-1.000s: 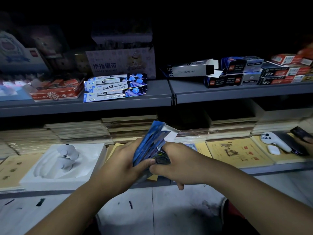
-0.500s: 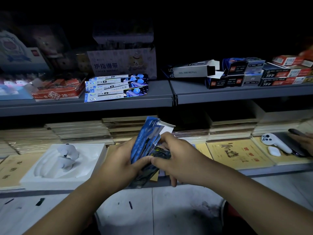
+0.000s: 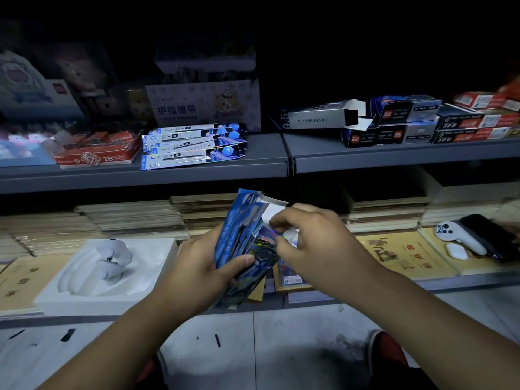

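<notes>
Dim shop shelving (image 3: 365, 156) behind, and mid-frame the left hand (image 3: 197, 266) grips a fanned bundle of blue pen packs (image 3: 239, 220) standing nearly upright, tops tilted right, while the right hand (image 3: 315, 243) just beside it pinches the frontmost pack (image 3: 263, 240).

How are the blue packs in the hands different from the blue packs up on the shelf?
The held packs stand nearly upright, fanned out; the shelf packs lie flat in a stack. The held packs are gripped by the left hand and pinched by the right hand; the shelf packs sit untouched on the grey shelf. Both are long, blue and shiny.
</notes>
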### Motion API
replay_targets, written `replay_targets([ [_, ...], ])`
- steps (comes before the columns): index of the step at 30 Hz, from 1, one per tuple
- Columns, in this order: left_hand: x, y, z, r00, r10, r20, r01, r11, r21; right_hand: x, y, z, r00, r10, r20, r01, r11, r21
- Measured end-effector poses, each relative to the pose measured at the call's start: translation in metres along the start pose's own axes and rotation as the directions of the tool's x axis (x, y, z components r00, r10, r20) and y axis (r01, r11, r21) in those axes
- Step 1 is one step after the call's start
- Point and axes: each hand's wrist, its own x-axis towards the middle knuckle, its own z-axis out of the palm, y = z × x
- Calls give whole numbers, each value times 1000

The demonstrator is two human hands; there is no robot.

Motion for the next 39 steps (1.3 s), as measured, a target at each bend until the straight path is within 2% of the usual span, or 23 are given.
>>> replay_targets([
  [3,0,1,0,1000,-23,0,23,999,-30,-1,-1,-1,1000,6,-28,-6,1000,1],
  [8,0,0,0,998,-52,29,52,998,-22,-1,1,2,999,18,29,-19,1000,21],
  [11,-1,-1,2,994,-86,62,88,995,-42,-1,1,1,996,4,-92,6,994,111],
  [14,-1,-2,4,996,-43,81,44,999,-14,1,-3,0,982,1,-190,62,943,326],
  [20,0,-8,5,993,61,101,-69,995,75,2,-4,-1,970,-16,-241,114,910,399],
  [23,0,-13,7,982,144,119,-164,970,180,1,-5,-3,976,7,-218,102,868,486],
  [26,0,-16,8,978,175,112,-200,938,282,0,-7,-3,985,44,-169,51,854,519],
  [29,0,-15,8,980,190,64,-200,905,375,2,-7,2,984,156,-83,-83,822,564],
  [33,-3,-6,6,980,194,35,-184,833,521,5,-7,5,959,282,-8,-207,724,658],
  [39,-2,1,7,976,217,28,-184,746,640,6,-8,3,943,322,78,-275,628,728],
])
